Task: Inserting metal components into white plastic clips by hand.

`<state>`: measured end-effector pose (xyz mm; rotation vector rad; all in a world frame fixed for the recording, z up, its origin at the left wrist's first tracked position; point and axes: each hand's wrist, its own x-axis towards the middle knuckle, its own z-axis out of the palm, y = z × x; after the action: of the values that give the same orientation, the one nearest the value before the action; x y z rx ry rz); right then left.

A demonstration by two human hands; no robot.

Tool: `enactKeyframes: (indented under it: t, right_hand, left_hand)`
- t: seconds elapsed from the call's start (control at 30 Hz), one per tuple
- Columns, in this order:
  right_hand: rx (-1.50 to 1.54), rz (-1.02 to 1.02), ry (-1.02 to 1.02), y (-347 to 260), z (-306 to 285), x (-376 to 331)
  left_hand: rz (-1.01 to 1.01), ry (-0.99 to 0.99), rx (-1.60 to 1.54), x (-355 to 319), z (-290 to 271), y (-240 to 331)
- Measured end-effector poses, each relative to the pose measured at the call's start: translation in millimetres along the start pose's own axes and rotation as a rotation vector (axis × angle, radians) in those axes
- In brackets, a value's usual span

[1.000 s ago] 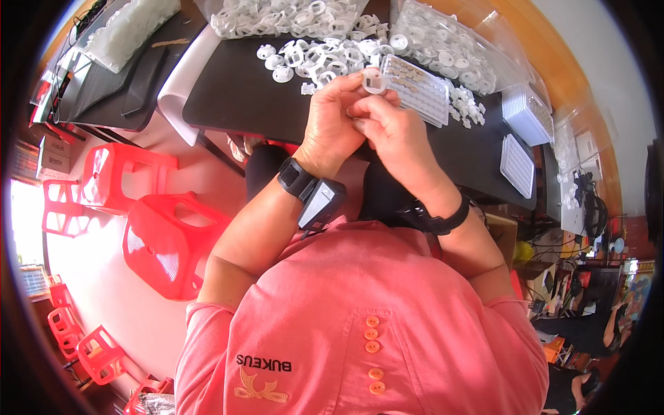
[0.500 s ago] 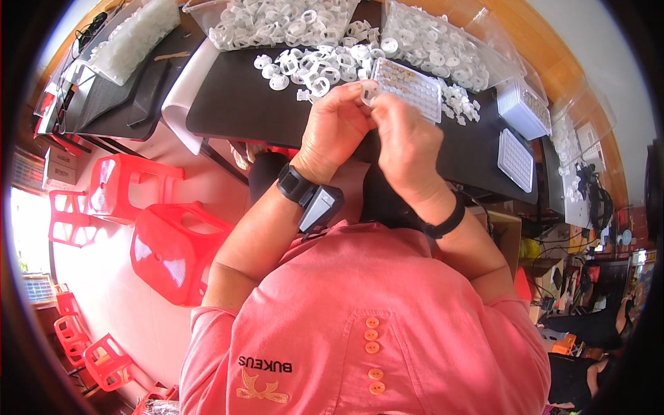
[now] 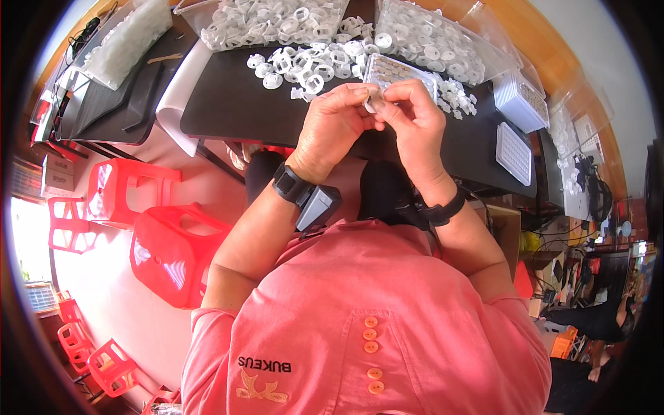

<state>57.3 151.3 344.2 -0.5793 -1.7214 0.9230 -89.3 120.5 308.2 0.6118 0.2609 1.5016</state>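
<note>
A small round white plastic part [image 3: 371, 104] is held above the near edge of the dark table. My left hand [image 3: 330, 130] grips it between thumb and fingers from the left. From the other side, the thumb and forefinger of my right hand [image 3: 420, 124] are closed on the same part. My fingers hide much of it, and any smaller piece between them cannot be made out. Just beyond my hands lies a clear tray [image 3: 427, 81] with rows of small brownish pieces. Loose white ring-shaped parts [image 3: 315, 66] are heaped to its left, and small white pieces [image 3: 456, 97] to its right.
Clear bins [image 3: 277, 24] of white parts line the table's far side. At right are a stack of white trays [image 3: 520, 104] and a single white tray [image 3: 514, 153]. Red plastic stools [image 3: 169, 252] stand on the floor at left. Another person's arm [image 3: 596, 363] shows at lower right.
My right hand was blurred and curled over the part; now its thumb and forefinger show, pinching it from the right. The part has tilted. The whole view has shifted slightly.
</note>
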Motion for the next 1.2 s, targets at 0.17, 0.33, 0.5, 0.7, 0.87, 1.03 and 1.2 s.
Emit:
enactKeyframes:
  t: [0.17,0.33,0.5,0.7,0.87,1.03,1.2]
  right_hand:
    - [0.265,0.259,0.006,-2.3,-2.6,-3.6]
    - [0.244,0.279,0.081,-4.1,6.9,-4.3]
    - [0.254,0.161,0.131,14.5,13.3,4.4]
    - [0.379,0.066,0.105,17.7,9.0,1.8]
    - [0.014,-0.178,-0.089,-28.0,-18.0,-28.2]
    - [-0.164,-0.325,-0.593,-17.8,-41.5,-69.4]
    - [-0.612,-0.033,-0.782,86.2,-29.8,-110.5]
  left_hand:
    - [0.007,0.0,0.036,-2.8,2.7,-0.3]
    - [-0.011,-0.035,-0.045,1.4,1.7,-2.7]
    - [0.039,-0.093,0.036,8.3,-7.8,-3.0]
    - [-0.049,-0.11,-0.021,11.0,-14.8,6.3]
    - [-0.004,-0.04,0.083,6.3,-17.2,4.6]
    - [-0.068,-0.11,0.006,5.0,-12.6,5.7]
    - [-0.046,-0.126,-0.056,6.3,-6.8,0.9]
